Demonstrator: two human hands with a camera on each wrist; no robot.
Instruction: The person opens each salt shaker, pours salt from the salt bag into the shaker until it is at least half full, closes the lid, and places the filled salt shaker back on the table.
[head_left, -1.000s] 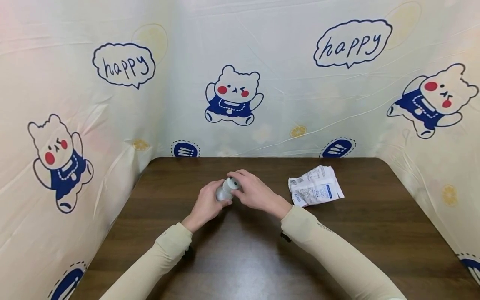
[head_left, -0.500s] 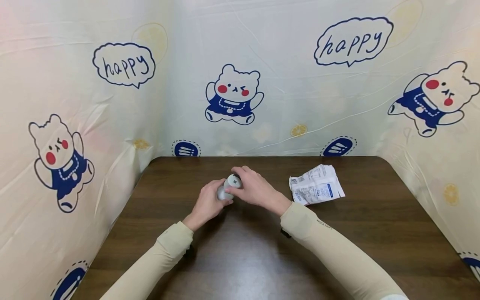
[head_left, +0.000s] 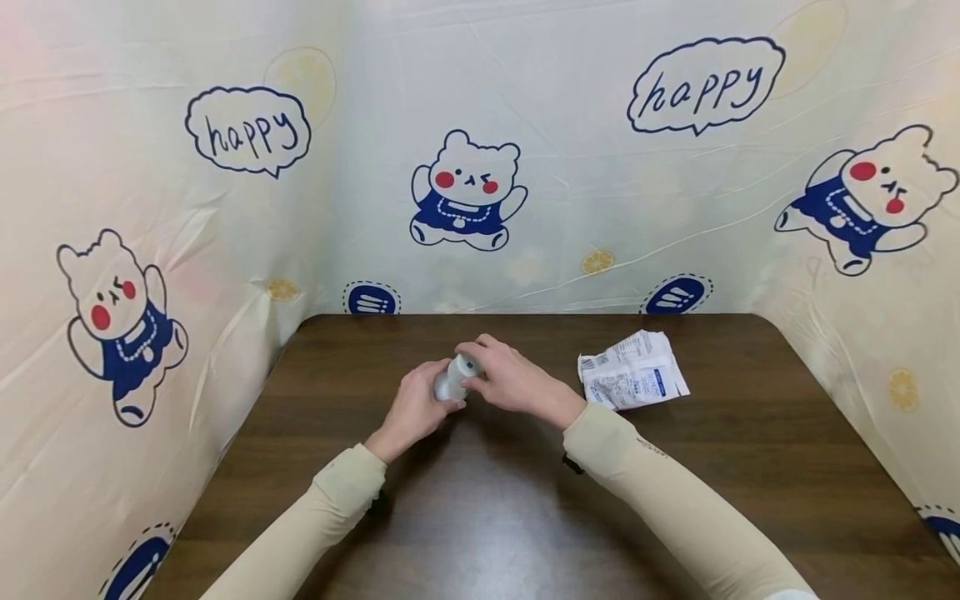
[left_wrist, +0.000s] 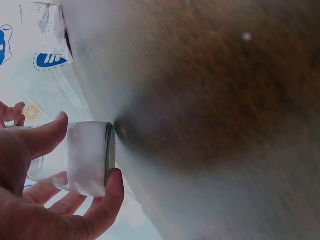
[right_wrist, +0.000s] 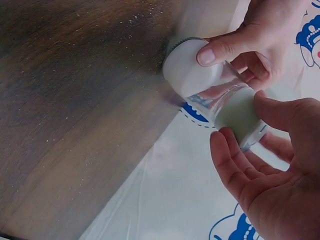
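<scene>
A small clear glass jar [right_wrist: 182, 75], partly filled with white powder or fine grains, is held just over or on the table; whether its base touches cannot be told. My left hand [head_left: 416, 408] grips the jar's body, thumb on one side and fingers round the other, as the left wrist view shows. On the jar sits a pale green lid [right_wrist: 237, 116] with a small dark square on its top in the head view. My right hand [head_left: 516, 382] holds the lid between thumb and fingers. The jar leans slightly toward the right.
A crumpled white packet [head_left: 632, 372] with blue and grey print lies on the brown wooden table [head_left: 480, 517], right of the hands. Tiny white grains [right_wrist: 130, 25] dot the tabletop. Patterned cloth [head_left: 585, 192] hangs around the back and sides.
My right hand's fingers have turned about the lid, first toward me and then back again. The left hand keeps its grip on the jar, and the packet has stayed in place.
</scene>
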